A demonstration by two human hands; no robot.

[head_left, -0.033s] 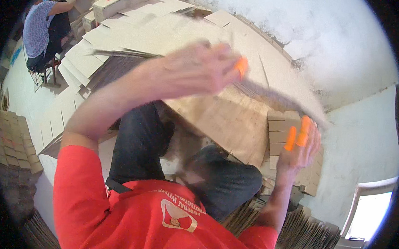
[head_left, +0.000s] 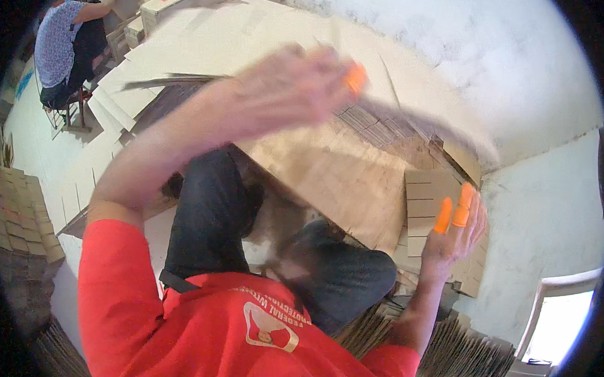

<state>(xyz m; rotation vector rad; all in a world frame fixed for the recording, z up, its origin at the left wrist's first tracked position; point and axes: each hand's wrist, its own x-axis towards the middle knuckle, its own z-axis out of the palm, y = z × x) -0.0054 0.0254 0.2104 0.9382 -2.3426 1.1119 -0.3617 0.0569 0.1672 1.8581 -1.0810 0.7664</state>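
Note:
My left hand [head_left: 294, 88], smeared by motion, is over a large pale cardboard sheet [head_left: 404, 69] whose near edge is also blurred. An orange finger cover shows at its fingertip; whether the fingers grip the sheet I cannot tell. My right hand [head_left: 457, 232] is open, fingers stretched, with two orange finger covers. It is beside a stack of slotted cardboard pieces [head_left: 429, 190] and appears to hold nothing. Between the hands lies a brown board [head_left: 335, 180], with rows of cardboard strips [head_left: 377, 126] at its far edge.
More pale cardboard sheets [head_left: 112, 96] overlap at the left. A person [head_left: 60, 47] sits at the far left near a cardboard box [head_left: 179, 6]. Stacked cardboard [head_left: 20, 214] stands at the left, and upright cardboard pieces [head_left: 457, 350] behind my right arm. A white wall [head_left: 519, 58] bounds the right.
My left hand has moved slightly up and left. The blurred sheet edge has shifted away, uncovering more cardboard strips. My right hand has moved slightly down, its fingers more spread.

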